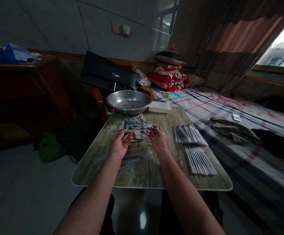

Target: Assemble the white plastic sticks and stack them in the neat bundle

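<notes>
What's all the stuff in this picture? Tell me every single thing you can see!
Round steel basin: one, silver, far end of table
Rectangular plastic tray: one, white, beside basin
Wood-look table: one, grey-green, in front of the person
Loose thin wrapped sticks: two piles, whitish, middle of table
Lined-up thin wrapped sticks: two neat groups, white, right side of table
Flat black panel: one, black, behind table
Folded floral quilt: one, red, on bed
Checked bedsheet: one, blue and white, on bed
Soft green bag: one, green, on floor
Left hand: one, bare, at loose sticks
Right hand: one, bare, beside loose sticks
</notes>
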`<action>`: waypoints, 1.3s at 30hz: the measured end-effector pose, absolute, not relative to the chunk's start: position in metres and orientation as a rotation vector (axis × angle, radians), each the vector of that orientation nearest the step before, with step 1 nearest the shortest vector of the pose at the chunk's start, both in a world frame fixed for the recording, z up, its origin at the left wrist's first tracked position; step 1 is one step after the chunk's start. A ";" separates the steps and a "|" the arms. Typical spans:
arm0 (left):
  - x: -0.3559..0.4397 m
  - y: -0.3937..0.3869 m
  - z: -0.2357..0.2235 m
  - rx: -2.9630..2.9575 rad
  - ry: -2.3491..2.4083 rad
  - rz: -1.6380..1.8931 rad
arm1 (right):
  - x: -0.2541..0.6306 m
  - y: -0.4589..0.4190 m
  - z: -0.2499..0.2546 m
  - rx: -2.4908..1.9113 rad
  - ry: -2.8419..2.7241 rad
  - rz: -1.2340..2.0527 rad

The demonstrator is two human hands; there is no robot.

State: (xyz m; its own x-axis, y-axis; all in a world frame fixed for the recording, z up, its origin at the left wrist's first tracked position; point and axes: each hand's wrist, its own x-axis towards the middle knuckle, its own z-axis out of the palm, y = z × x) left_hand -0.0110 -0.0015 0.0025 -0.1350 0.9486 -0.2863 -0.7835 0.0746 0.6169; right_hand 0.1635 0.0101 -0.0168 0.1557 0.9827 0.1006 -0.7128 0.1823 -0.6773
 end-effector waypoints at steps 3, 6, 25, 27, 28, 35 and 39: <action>-0.011 -0.003 0.003 0.296 0.774 1.498 | 0.162 0.009 -0.018 -0.540 -0.656 1.377; -0.009 -0.005 0.004 0.336 0.773 1.458 | 0.159 0.008 -0.019 -0.558 -0.729 1.452; -0.019 -0.007 0.015 0.142 0.735 1.335 | 0.165 0.009 -0.012 -0.844 -0.833 1.278; -0.024 -0.004 0.015 0.105 0.717 1.414 | 0.171 0.015 -0.016 -1.043 -0.839 1.009; -0.026 -0.002 0.015 0.090 0.712 1.454 | 0.174 0.018 -0.018 -1.126 -0.868 0.882; -0.033 -0.001 0.015 0.029 0.732 1.563 | 0.181 0.022 -0.028 -1.518 -1.271 0.417; -0.035 0.000 0.013 0.036 0.734 1.575 | 0.176 0.020 -0.030 -1.620 -1.534 0.287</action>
State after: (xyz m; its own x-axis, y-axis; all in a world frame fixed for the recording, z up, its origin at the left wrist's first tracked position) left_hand -0.0350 0.0000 0.0128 -0.1656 0.9037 -0.3949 -0.8834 0.0420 0.4667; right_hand 0.1759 0.0203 -0.0304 0.2165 0.8986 0.3816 0.7003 0.1294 -0.7020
